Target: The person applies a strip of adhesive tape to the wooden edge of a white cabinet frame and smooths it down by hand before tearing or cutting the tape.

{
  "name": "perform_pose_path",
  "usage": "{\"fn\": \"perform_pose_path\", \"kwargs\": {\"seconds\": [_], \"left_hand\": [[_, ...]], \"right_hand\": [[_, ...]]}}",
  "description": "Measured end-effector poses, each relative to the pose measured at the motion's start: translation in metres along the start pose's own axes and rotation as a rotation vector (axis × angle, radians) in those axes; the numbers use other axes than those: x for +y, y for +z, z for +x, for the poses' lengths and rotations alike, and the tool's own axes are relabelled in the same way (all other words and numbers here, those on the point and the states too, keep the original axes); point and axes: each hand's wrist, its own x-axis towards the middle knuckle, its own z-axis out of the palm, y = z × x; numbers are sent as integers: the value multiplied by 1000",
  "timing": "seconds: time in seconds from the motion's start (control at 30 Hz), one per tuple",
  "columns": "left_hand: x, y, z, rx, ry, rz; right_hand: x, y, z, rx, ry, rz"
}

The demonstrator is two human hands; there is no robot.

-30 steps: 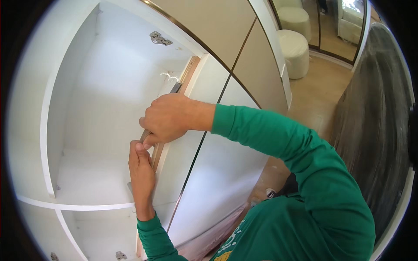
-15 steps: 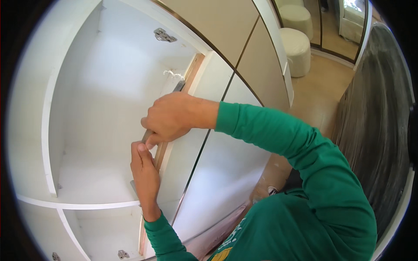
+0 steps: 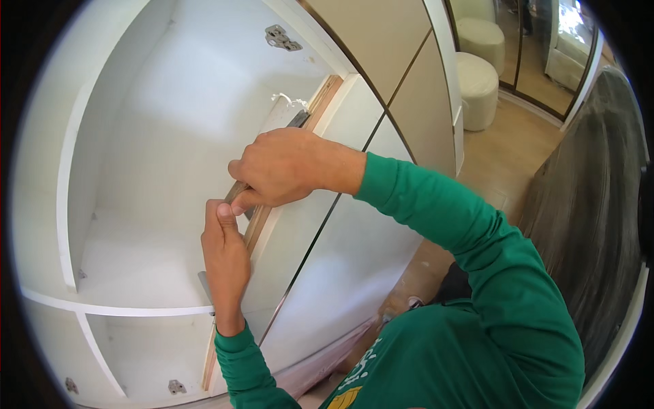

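A long, thin grey strip (image 3: 298, 120) lies slantwise along the front edge of an open white cabinet (image 3: 157, 204). Its upper end shows beyond my right hand (image 3: 283, 165), and a grey end (image 3: 204, 284) shows beside my left wrist. My right hand is closed over the strip, fingers curled and thumb pointing down. Just below it my left hand (image 3: 227, 249) is closed on the strip too, its thumb near the right thumb. A white curly wire (image 3: 289, 101) sticks out by the strip's upper end. My hands hide the strip's middle.
A bare wooden edge (image 3: 325, 102) runs beside the strip. Metal hinge plates (image 3: 283, 39) sit on the cabinet walls. Glossy white and beige panels (image 3: 361, 198) face me. A dark, film-wrapped board (image 3: 579, 204) stands at the right; a white stool (image 3: 475, 92) is behind.
Both hands keep their hold on the strip, staying close together. The view has shifted a little, so the cabinet and room sit differently in the picture.
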Motion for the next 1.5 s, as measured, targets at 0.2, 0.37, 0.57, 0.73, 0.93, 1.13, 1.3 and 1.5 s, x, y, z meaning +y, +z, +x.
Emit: {"fn": "perform_pose_path", "kwargs": {"seconds": [0.2, 0.37, 0.57, 0.73, 0.93, 1.13, 1.3, 1.5], "left_hand": [[-9, 0, 3, -33, -6, -39], [-11, -1, 10, -54, 39, -83], [-11, -5, -3, 27, 13, -4], [-5, -1, -5, 51, -4, 16], [4, -3, -1, 38, 15, 61], [-4, 1, 5, 1, 9, 50], [-9, -2, 12, -25, 41, -17], [-14, -1, 20, -41, 29, -97]], "right_hand": [[-7, 9, -1, 38, 26, 5], [-8, 2, 0, 32, 65, -58], [-15, -6, 9, -111, 24, -29], [-10, -12, 8, -104, 1, 10], [-7, -15, 4, -83, 27, -21], [-3, -5, 1, -18, 7, -36], [-9, -1, 2, 6, 69, -56], [-12, -3, 4, 46, 90, -160]]}}
